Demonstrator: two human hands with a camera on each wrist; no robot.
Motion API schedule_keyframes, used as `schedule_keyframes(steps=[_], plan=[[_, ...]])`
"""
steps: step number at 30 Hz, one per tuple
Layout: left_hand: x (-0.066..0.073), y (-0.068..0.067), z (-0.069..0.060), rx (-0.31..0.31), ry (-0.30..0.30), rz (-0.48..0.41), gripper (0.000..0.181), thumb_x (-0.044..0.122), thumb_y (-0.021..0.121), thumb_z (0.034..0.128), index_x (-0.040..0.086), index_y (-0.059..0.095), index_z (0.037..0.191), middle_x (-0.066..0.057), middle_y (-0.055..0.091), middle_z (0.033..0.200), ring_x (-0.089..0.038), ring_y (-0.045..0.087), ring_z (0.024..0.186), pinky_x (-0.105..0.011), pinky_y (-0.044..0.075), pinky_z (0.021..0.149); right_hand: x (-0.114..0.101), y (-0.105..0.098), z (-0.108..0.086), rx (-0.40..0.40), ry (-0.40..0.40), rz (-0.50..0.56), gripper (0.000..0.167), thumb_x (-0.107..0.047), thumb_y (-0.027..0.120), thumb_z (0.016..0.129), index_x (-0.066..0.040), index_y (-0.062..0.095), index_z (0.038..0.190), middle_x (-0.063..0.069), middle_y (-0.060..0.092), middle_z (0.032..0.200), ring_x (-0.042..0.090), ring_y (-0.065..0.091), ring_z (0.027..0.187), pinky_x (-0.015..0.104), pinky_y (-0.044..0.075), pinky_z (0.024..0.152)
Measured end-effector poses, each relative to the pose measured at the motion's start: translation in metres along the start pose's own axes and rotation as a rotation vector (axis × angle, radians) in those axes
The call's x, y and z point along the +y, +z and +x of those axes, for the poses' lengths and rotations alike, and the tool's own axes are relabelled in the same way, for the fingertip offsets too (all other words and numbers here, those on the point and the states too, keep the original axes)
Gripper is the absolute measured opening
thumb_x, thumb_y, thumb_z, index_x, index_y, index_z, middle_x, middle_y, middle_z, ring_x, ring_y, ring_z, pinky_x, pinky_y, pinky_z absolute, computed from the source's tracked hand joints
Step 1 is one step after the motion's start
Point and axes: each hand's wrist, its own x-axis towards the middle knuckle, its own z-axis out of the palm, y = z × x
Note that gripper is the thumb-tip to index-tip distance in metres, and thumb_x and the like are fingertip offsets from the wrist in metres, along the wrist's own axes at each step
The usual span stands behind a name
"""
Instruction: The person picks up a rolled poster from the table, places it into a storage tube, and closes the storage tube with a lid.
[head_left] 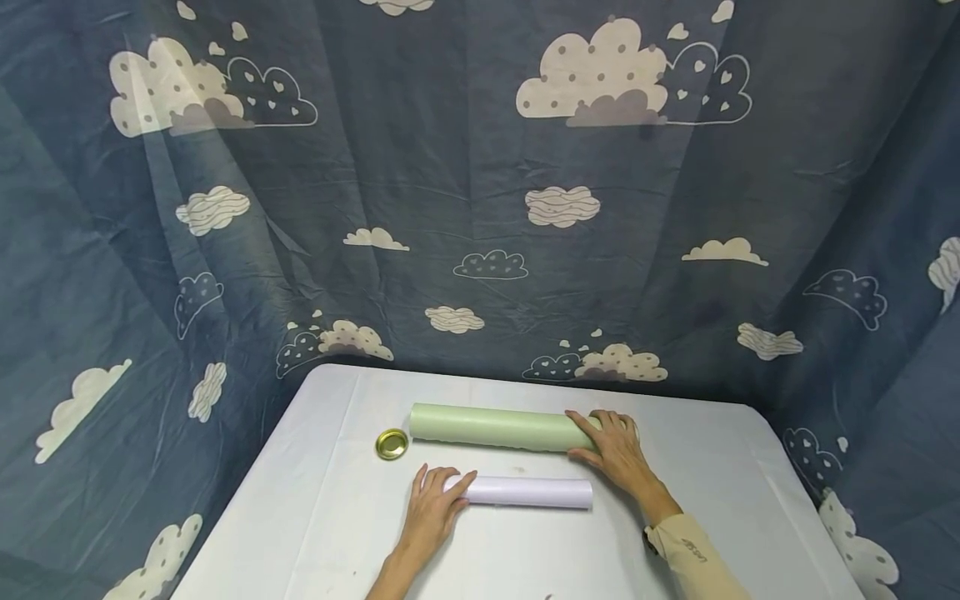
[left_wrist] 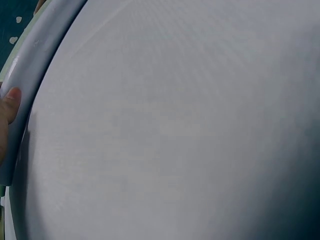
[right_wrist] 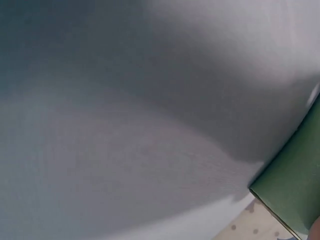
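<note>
A long pale green roll (head_left: 487, 426) lies across the far part of the table. My right hand (head_left: 618, 450) grips its right end, thumb on the near side and fingers over the top. The roll's end (right_wrist: 295, 175) shows at the lower right of the right wrist view, with a bit of finger at the edge. Closer to me is a shorter, thinner lavender roll (head_left: 528, 492), roughly parallel to the green one. My left hand (head_left: 433, 512) holds its left end; the thumb (left_wrist: 11, 104) rests on the roll's surface in the left wrist view.
A small round gold lid or dish (head_left: 392, 444) sits just left of the green roll. The white-covered table (head_left: 712, 475) has rounded far corners. A dark blue curtain (head_left: 450, 183) with cloud prints hangs behind it and along both sides.
</note>
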Motion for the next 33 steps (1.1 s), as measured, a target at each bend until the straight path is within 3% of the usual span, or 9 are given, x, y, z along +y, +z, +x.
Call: schedule_keyframes(steps=[11, 19, 24, 27, 33], plan=[[0.004, -0.003, -0.002, 0.028, -0.037, -0.043, 0.044, 0.019, 0.079, 0.0813, 0.019, 0.075, 0.125, -0.01, 0.07, 0.113, -0.031, 0.064, 0.111, -0.071, 0.04, 0.104, -0.001, -0.005, -0.003, -0.008, -0.077, -0.019, 0.08, -0.051, 0.082, 0.08, -0.025, 0.054, 0.15, 0.015, 0.065, 0.125, 0.035, 0.062, 0.114, 0.058, 0.042, 0.095], [0.004, -0.006, -0.003, 0.023, -0.045, -0.04, 0.046, 0.019, 0.081, 0.0803, 0.02, 0.075, 0.126, -0.009, 0.07, 0.113, -0.03, 0.063, 0.11, -0.071, 0.039, 0.103, -0.005, -0.008, -0.006, -0.052, -0.075, -0.029, 0.076, -0.049, 0.079, 0.085, -0.025, 0.053, 0.152, 0.019, 0.064, 0.123, 0.039, 0.062, 0.113, 0.06, 0.044, 0.098], [-0.002, -0.017, -0.004, 0.03, -0.064, -0.04, 0.045, 0.019, 0.081, 0.0795, 0.02, 0.076, 0.124, -0.01, 0.07, 0.111, -0.03, 0.063, 0.108, -0.072, 0.04, 0.102, 0.0, -0.013, -0.016, 0.07, -0.137, -0.071, 0.078, -0.047, 0.08, 0.08, -0.022, 0.055, 0.15, 0.023, 0.065, 0.12, 0.042, 0.063, 0.109, 0.062, 0.046, 0.095], [-0.009, -0.025, -0.004, 0.033, -0.081, -0.044, 0.044, 0.018, 0.08, 0.0807, 0.019, 0.075, 0.125, -0.011, 0.07, 0.111, -0.031, 0.063, 0.108, -0.072, 0.039, 0.102, 0.006, -0.018, -0.024, 0.15, -0.17, -0.088, 0.074, -0.051, 0.075, 0.082, -0.022, 0.057, 0.148, 0.024, 0.065, 0.118, 0.044, 0.063, 0.106, 0.063, 0.046, 0.093], [-0.024, -0.045, -0.008, 0.04, -0.099, -0.029, 0.045, 0.014, 0.081, 0.081, 0.018, 0.075, 0.126, -0.013, 0.07, 0.111, -0.033, 0.063, 0.108, -0.073, 0.037, 0.103, 0.016, -0.037, -0.045, 0.219, -0.143, -0.085, 0.069, -0.058, 0.066, 0.087, -0.024, 0.058, 0.147, 0.024, 0.064, 0.118, 0.046, 0.063, 0.105, 0.064, 0.046, 0.091]])
